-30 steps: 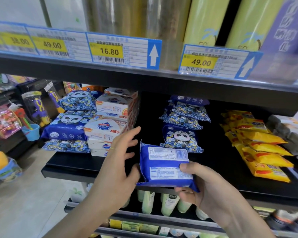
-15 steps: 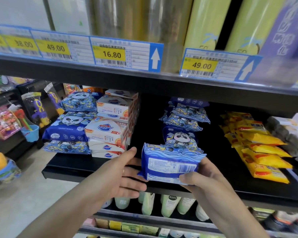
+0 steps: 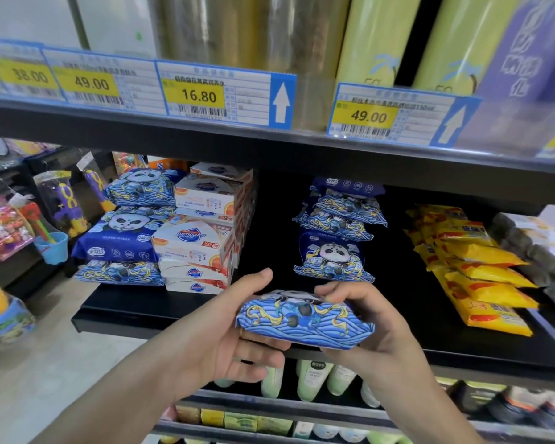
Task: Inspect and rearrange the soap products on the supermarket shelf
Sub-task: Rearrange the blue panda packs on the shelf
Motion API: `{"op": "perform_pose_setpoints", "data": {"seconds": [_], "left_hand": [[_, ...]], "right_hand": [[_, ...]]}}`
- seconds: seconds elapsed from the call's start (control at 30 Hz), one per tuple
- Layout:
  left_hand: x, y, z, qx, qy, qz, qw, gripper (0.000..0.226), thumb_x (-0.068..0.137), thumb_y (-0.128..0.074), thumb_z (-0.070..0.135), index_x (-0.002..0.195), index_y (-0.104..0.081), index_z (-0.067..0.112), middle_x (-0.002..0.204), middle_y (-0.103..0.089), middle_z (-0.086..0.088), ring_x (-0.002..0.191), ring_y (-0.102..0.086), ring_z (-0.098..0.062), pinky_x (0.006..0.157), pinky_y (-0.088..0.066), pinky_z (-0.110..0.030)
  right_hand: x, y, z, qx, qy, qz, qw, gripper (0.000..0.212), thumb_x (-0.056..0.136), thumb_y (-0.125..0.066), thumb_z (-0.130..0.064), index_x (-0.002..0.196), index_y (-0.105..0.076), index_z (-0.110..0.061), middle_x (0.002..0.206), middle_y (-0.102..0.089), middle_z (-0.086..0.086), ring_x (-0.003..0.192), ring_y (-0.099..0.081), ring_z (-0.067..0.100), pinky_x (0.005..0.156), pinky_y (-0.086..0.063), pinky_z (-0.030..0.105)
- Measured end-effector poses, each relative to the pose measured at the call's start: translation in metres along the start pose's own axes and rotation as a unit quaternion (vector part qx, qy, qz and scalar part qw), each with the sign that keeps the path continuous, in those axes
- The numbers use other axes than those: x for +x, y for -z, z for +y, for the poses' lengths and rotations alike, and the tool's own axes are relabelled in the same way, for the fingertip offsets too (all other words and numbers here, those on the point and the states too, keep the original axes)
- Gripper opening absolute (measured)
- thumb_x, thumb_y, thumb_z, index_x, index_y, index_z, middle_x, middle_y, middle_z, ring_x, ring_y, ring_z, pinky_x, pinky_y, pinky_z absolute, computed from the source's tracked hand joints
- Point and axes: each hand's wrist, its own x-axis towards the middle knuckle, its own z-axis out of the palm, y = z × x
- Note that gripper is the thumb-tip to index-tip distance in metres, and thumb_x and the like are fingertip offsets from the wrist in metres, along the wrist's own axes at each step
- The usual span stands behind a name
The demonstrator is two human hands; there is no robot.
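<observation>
Both hands hold a blue panda-print pack [image 3: 305, 320] above the front edge of the black shelf [image 3: 180, 310]: the left hand [image 3: 225, 334] cups its left end from below, the right hand [image 3: 366, 325] curls over its top and right end.

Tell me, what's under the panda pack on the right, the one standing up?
The upright panda pack stands on the black shelf, with flat panda packs stacked above it. Whatever lies behind it is hidden in the dark.

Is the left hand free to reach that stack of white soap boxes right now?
Probably not yet: the left hand supports the blue panda pack with the right hand. The path to the white soap boxes looks unobstructed.
</observation>
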Motion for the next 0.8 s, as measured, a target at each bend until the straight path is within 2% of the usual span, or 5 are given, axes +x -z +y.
{"op": "perform_pose_setpoints", "data": {"seconds": [0.27,0.43,0.63,0.73,0.8], "left_hand": [[-0.011,-0.006,-0.008,0.017,0.070,-0.066,0.995,0.045,0.111,-0.031,0.017,0.146,-0.032,-0.010,0.157,-0.039,-0.022,0.141,-0.045,-0.027,0.072,-0.044,-0.021],[-0.043,0.010,-0.015,-0.189,0.075,-0.109,0.973,0.050,0.085,-0.075,0.017,0.132,-0.061,0.007,0.100,-0.075,-0.020,0.068,-0.075,-0.019,0.045,-0.051,-0.022],[-0.048,0.010,-0.012,-0.212,0.019,-0.026,0.977,0.061,0.059,-0.082,0.038,0.118,-0.066,0.033,0.109,-0.077,-0.012,0.081,-0.070,-0.025,0.047,-0.046,-0.026],[-0.052,0.008,-0.009,-0.201,-0.007,0.002,0.980,0.050,0.069,-0.077,0.031,0.116,-0.064,0.040,0.109,-0.078,-0.007,0.087,-0.074,-0.027,0.055,-0.050,-0.030],[-0.054,0.006,-0.008,-0.199,-0.031,0.016,0.979,0.048,0.070,-0.077,0.028,0.114,-0.064,0.043,0.109,-0.077,-0.006,0.091,-0.075,-0.030,0.063,-0.054,-0.036]], "right_hand": [[-0.002,0.002,0.010,-0.046,0.015,-0.001,0.999,0.066,0.069,-0.079,0.023,0.105,-0.072,-0.031,0.138,-0.057,-0.008,0.138,-0.050,0.020,0.100,-0.051,0.057],[-0.004,0.005,0.012,0.021,-0.011,0.011,1.000,0.088,0.078,-0.073,0.019,0.146,-0.048,-0.031,0.143,-0.057,-0.006,0.131,-0.056,0.022,0.098,-0.054,0.054],[0.000,0.008,0.013,0.094,-0.109,0.076,0.987,0.068,0.092,-0.053,0.019,0.138,-0.058,-0.031,0.135,-0.066,-0.001,0.107,-0.070,0.023,0.085,-0.060,0.041],[0.002,0.008,0.008,0.102,-0.166,0.084,0.977,0.028,0.096,-0.065,-0.028,0.122,-0.069,-0.035,0.118,-0.074,0.006,0.105,-0.072,0.031,0.092,-0.057,0.055],[0.002,0.008,0.004,0.089,-0.190,0.060,0.976,0.040,0.084,-0.068,-0.054,0.120,-0.070,-0.037,0.117,-0.074,0.008,0.108,-0.069,0.037,0.092,-0.057,0.059]]}}
